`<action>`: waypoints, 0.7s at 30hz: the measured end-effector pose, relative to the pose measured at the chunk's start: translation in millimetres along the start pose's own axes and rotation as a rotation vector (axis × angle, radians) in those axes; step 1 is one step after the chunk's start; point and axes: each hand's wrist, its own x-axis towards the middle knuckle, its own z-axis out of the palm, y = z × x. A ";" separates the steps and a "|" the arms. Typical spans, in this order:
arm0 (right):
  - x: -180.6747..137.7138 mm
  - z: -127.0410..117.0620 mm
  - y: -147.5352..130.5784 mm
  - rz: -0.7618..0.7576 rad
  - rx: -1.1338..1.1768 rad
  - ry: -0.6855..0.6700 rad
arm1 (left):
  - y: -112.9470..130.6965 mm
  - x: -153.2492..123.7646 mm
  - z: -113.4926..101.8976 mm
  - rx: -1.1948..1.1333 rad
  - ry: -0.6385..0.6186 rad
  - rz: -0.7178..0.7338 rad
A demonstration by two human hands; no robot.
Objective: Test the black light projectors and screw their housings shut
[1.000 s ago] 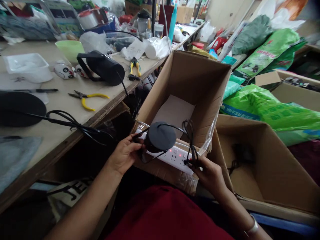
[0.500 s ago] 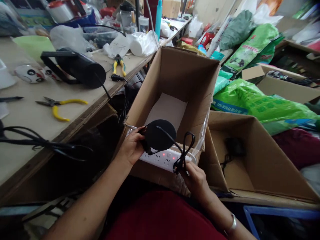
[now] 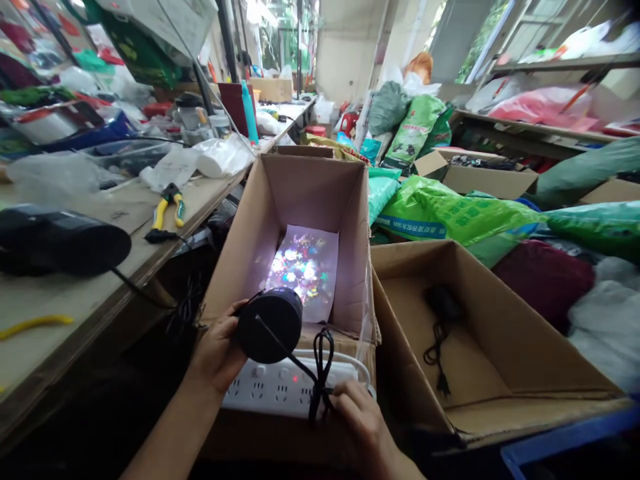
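Note:
My left hand point(image 3: 216, 357) grips a round black lamp point(image 3: 269, 325) pointed into an open cardboard box point(image 3: 305, 193). The lamp throws a colourful pattern onto a white sheet point(image 3: 303, 270) at the bottom of the box. A bundled black cord point(image 3: 320, 373) runs from the lamp to a white power strip point(image 3: 280, 390) lying across the box's near edge, with a red light on it. My right hand point(image 3: 361, 421) is closed on the cord's plug end at the strip.
A second open box point(image 3: 495, 353) to the right holds a black adapter with cord point(image 3: 440, 320). On the wooden bench point(image 3: 70, 300) at left lie a black lamp point(image 3: 55, 240) and yellow-handled pliers point(image 3: 167, 210). Green sacks point(image 3: 450, 213) and shelves fill the right side.
The view has tilted up and moved. The lamp now shines a coloured pattern on the sheet, which was plain white before. My right hand has moved down to the power strip with the cord.

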 end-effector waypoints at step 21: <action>1.4 11.5 9.8 -0.037 -0.152 0.088 | -7.1 0.5 21.1 0.025 -0.049 -0.017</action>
